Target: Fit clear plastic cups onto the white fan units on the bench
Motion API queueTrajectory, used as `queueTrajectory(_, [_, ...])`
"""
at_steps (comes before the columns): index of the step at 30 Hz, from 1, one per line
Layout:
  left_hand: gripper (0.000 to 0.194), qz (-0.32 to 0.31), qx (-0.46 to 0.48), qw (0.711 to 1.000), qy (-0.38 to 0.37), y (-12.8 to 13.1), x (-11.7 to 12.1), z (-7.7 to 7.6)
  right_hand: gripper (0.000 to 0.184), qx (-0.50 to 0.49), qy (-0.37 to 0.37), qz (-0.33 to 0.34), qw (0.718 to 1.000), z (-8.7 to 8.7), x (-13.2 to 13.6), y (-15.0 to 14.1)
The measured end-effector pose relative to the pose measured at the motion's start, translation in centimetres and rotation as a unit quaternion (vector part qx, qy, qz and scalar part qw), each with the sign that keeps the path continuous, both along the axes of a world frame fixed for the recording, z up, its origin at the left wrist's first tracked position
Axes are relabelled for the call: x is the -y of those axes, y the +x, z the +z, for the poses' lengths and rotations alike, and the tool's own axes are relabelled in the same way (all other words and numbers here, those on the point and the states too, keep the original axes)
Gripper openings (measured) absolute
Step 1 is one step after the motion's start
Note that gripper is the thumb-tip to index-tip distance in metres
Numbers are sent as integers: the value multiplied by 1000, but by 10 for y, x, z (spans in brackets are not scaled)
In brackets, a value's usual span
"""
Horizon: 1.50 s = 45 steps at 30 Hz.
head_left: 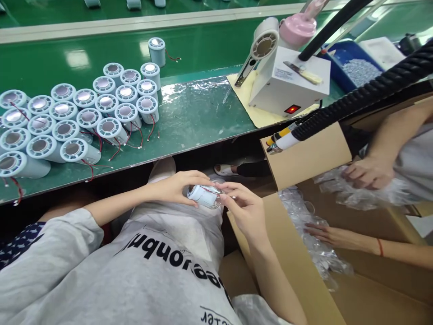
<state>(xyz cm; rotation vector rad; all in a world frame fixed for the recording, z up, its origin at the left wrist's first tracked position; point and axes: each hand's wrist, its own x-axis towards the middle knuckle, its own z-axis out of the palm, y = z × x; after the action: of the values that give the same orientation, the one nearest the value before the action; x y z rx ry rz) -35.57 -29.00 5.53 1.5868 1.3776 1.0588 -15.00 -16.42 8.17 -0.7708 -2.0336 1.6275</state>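
Above my lap, a light-blue cylindrical motor housing [204, 197] lies on its side between my two hands. My left hand [177, 187] is closed round its left end, thumb below and fingers above. My right hand [245, 210] is at its other end, with thumb and forefinger pinched on the thin red and black wires [211, 189] that run along the housing. A small white plug [233, 197] pokes out by the right fingertips. Many similar housings [110, 128] stand in a cluster on the green bench, their round metallic centres facing up and wires trailing from several.
A white box-shaped device [287, 83] with a lit red switch stands on the green bench [196, 117], a handheld fan [265, 43] beside it. Black corrugated hose [358, 99] crosses at right. A co-worker's hands [368, 174] touch clear plastic in a cardboard box [287, 253].
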Motion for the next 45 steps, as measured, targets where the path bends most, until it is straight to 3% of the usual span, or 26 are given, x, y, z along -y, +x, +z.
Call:
queueTrajectory(3, [67,21,70,997,-38,5,1,4,21,-34,-17,33,999,-5,-6,2])
queueTrajectory(6, [71,55,174,980,-82,9,3,5,27,-20,86,96,991,-7,-8,7])
queueTrajectory(9, [73,51,225,968,-103,11,4,7,33,-5,170,111,979,-6,-6,12])
queueTrajectory(19, [80,-6,154,988,12,4,4,11,39,-1,93,101,991,-2,-4,16])
queueTrajectory(23, [82,-19,152,988,10,3,5,12,41,0,65,95,993,1,-3,15])
queueTrajectory(33, [79,-13,170,985,-35,6,7,17,38,-48,157,81,983,-10,2,22])
queueTrajectory(45, [79,-35,114,992,42,6,8,18,44,-38,-41,61,997,-3,2,20])
